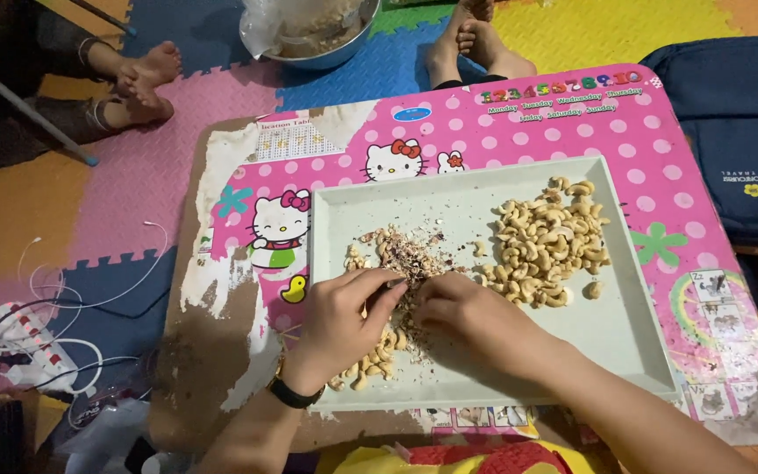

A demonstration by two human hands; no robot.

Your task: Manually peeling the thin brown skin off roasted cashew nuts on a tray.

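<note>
Foam floor mats in bright colours surround a low pink table carrying a pale rectangular tray, where both hands meet over a heap of nuts and husk bits.

Head view: the left hand and right hand sit side by side at the tray's near middle, fingers of each pinched together on a small nut piece I cannot make out between them. The unpeeled nuts and skin flakes lie just beyond and under the fingertips, the strip running from far to near, towards the person. The peeled cashew pile lies to the right, nearer the right hand. A metal bowl stands on the mats beyond the table, well apart.
</note>
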